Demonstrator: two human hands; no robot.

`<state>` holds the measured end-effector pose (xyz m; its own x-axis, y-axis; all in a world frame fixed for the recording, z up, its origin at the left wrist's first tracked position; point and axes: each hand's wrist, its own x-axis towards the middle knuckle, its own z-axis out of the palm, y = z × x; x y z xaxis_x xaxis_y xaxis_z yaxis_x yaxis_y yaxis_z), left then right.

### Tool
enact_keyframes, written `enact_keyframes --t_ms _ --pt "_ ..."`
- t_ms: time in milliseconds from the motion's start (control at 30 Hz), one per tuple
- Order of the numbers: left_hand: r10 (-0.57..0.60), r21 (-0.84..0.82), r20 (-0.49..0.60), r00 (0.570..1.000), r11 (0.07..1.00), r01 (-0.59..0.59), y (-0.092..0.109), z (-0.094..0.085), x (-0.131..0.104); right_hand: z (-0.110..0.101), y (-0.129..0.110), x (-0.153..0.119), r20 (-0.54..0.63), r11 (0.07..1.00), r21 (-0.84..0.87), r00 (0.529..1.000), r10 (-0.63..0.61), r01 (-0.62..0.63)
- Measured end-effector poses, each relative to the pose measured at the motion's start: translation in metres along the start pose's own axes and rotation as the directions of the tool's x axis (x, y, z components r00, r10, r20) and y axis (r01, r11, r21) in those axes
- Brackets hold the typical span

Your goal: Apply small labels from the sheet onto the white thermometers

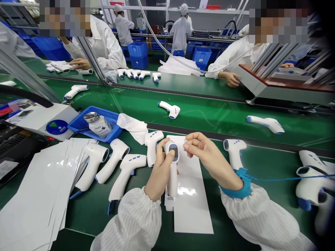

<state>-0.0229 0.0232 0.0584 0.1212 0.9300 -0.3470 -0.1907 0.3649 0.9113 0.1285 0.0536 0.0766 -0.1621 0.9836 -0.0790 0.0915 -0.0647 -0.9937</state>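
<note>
My left hand (161, 167) is wrapped round a white infrared forehead thermometer (172, 177), held upright with its small screen facing me. The thumb lies over the lower part of the screen. Just to the right, apart from the thermometer, my right hand (197, 148) has its thumb and fingertips pressed together; whatever they pinch, if anything, is too small to make out. A blue wrist strap (237, 184) with a cord circles my right wrist. Beneath both hands lies a white sheet (193, 209). Another white thermometer (153, 146) stands close behind my left hand.
Several thermometers lie left of my hands, beside a stack of white sheets (39, 195). A blue tray (115, 130) holds a metal-topped bottle (98, 125). More thermometers, one (171, 109) straight ahead, lie on the green conveyor belt (209, 115). Co-workers in white coats sit across it.
</note>
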Motion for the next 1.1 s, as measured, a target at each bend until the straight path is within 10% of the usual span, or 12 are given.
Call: enact_keyframes --t_ms 100,300,567,700,867,1100 --pt "-0.074 -0.109 0.106 0.992 0.990 0.085 0.004 -0.001 -0.001 0.003 0.005 0.001 -0.040 0.987 -0.102 0.991 -0.131 0.127" --pt "-0.011 -0.066 0.228 0.974 0.997 0.027 0.008 -0.004 -0.008 0.005 0.011 0.001 0.255 0.956 -0.188 0.951 -0.173 0.224" --pt "0.123 -0.407 0.261 0.958 0.913 -0.007 0.008 -0.010 0.003 0.012 0.019 -0.020 0.495 0.986 -0.095 0.853 0.168 -0.139" --pt "0.046 -0.201 0.144 0.989 0.980 -0.016 0.005 -0.014 0.011 -0.020 0.026 0.035 0.007 0.793 -0.594 0.985 0.170 -0.133" --pt "0.032 -0.113 0.231 0.972 0.994 -0.006 -0.002 -0.025 0.014 -0.053 0.020 0.141 -0.353 0.535 -0.782 0.935 0.045 -0.321" --pt "0.221 -0.249 0.048 0.974 0.947 -0.203 -0.018 -0.033 0.035 0.053 0.017 0.234 -0.303 0.667 -0.678 0.944 0.127 -0.307"
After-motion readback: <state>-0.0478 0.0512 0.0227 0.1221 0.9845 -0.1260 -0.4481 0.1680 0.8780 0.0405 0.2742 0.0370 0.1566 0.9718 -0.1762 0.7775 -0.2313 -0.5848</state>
